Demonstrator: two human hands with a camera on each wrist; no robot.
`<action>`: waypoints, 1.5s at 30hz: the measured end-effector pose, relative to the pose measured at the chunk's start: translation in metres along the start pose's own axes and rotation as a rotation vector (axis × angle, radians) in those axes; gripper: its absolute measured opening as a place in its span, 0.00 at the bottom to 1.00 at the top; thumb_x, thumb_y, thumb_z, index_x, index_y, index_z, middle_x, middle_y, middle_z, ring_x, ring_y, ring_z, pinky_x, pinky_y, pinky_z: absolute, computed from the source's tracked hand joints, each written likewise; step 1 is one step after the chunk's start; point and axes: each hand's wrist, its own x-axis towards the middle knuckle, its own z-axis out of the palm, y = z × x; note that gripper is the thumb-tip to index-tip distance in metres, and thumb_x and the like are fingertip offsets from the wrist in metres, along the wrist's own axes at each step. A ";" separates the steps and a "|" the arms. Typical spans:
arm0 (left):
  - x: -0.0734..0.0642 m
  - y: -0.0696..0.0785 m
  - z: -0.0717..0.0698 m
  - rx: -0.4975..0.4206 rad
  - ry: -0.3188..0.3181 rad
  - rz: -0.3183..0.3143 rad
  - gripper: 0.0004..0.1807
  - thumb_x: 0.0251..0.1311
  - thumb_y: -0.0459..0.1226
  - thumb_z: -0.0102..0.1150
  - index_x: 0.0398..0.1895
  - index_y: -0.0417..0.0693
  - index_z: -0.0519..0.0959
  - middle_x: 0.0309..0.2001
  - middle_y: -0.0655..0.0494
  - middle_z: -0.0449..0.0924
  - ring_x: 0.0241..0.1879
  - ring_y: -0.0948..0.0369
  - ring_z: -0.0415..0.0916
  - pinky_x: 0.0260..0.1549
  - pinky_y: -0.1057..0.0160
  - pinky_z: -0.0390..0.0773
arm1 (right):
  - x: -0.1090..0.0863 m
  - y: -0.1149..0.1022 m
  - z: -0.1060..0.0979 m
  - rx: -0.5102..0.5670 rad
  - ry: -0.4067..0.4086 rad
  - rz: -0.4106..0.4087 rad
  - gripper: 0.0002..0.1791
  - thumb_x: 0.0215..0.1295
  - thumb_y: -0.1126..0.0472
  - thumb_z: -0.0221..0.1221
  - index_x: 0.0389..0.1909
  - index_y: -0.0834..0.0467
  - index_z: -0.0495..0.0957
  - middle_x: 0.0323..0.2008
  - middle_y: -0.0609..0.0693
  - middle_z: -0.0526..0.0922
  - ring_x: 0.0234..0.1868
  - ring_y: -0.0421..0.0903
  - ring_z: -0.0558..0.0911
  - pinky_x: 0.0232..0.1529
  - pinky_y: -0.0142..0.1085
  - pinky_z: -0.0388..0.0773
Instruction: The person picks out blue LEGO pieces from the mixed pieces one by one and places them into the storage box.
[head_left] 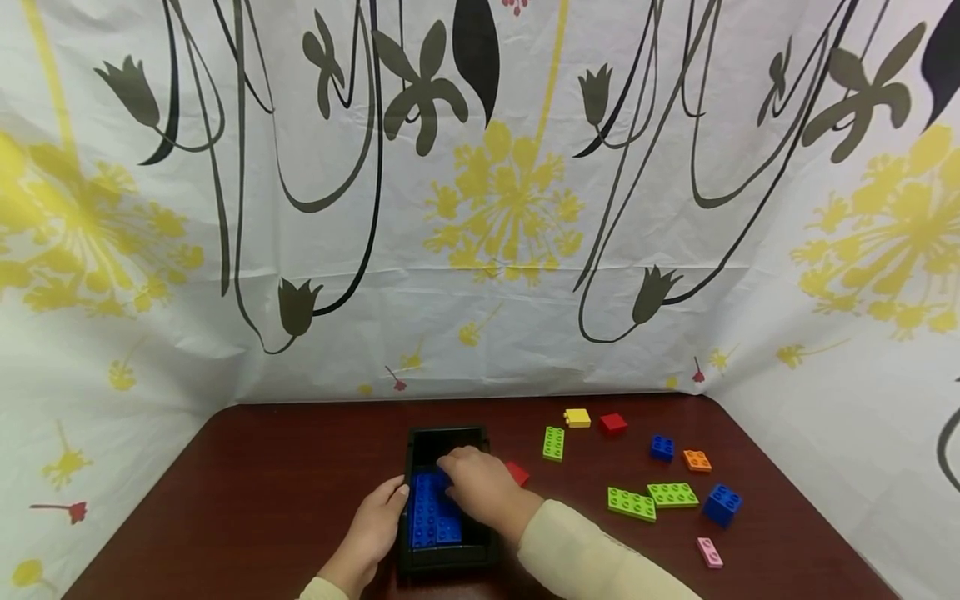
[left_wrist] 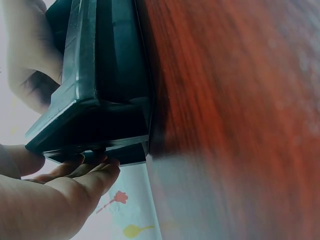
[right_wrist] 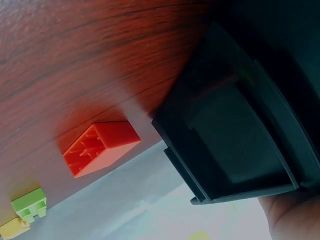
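Observation:
A black bin [head_left: 450, 560] stands near the front of the table, with several studded blue bricks [head_left: 424, 512] packed along its left part. My left hand [head_left: 377, 518] grips the bin's left side, thumb at the rim and fingers against the outer wall, as the left wrist view also shows. Over the bin's right wall reaches my right hand [head_left: 483, 492], its curled fingers down inside at a blue brick [head_left: 443, 479] beside the packed ones. The bin's wall hides those fingertips in the right wrist view. Close to the bin's right side lies a red brick [right_wrist: 107, 145].
To the right on the brown table [head_left: 300, 475] lie lime bricks [head_left: 553, 443], a yellow brick [head_left: 577, 418], another red brick [head_left: 612, 424], blue bricks [head_left: 723, 505], an orange brick [head_left: 697, 461] and a pink brick [head_left: 708, 552]. A patterned cloth [head_left: 480, 333] hangs behind the table.

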 end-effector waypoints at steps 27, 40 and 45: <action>-0.001 0.000 -0.001 -0.010 0.001 0.014 0.27 0.75 0.43 0.40 0.67 0.32 0.64 0.65 0.32 0.65 0.65 0.35 0.60 0.57 0.35 0.66 | 0.005 -0.004 0.003 -0.027 -0.072 0.011 0.19 0.61 0.58 0.66 0.53 0.56 0.81 0.49 0.49 0.83 0.52 0.44 0.80 0.49 0.36 0.80; 0.000 0.000 -0.001 -0.012 0.008 0.014 0.26 0.75 0.42 0.40 0.67 0.31 0.64 0.65 0.32 0.64 0.65 0.35 0.59 0.58 0.35 0.65 | 0.011 -0.006 0.005 -0.063 -0.130 -0.004 0.19 0.61 0.56 0.65 0.53 0.55 0.81 0.46 0.47 0.84 0.47 0.41 0.82 0.46 0.34 0.81; 0.000 0.000 -0.001 -0.010 -0.001 0.011 0.27 0.75 0.43 0.40 0.67 0.31 0.63 0.66 0.31 0.63 0.65 0.34 0.58 0.58 0.34 0.64 | 0.011 -0.007 0.005 -0.074 -0.151 -0.011 0.18 0.63 0.55 0.64 0.53 0.54 0.81 0.47 0.46 0.84 0.46 0.40 0.83 0.46 0.33 0.81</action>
